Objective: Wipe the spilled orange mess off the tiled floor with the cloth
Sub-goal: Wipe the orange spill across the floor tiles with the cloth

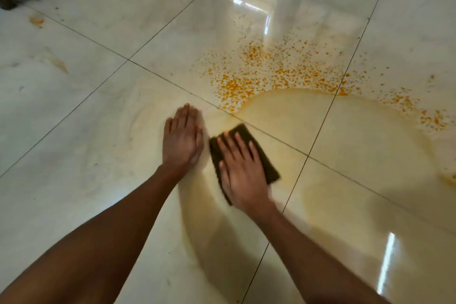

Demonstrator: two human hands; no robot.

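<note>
A dark brown folded cloth (267,168) lies flat on the glossy white tiled floor (86,131). My right hand (240,168) presses down on it, palm flat and fingers spread over its top. My left hand (182,138) rests flat on the bare tile just left of the cloth, fingers together, holding nothing. Orange specks (271,74) are scattered in an arc beyond the cloth, running off to the right. A pale yellowish wet smear (333,155) covers the tiles around and to the right of the cloth.
A small orange stain (37,21) sits at the far left, with a fainter one (60,65) below it. A dark shape (7,0) stands at the top left corner. Window light reflects off the tile (249,5) at the top.
</note>
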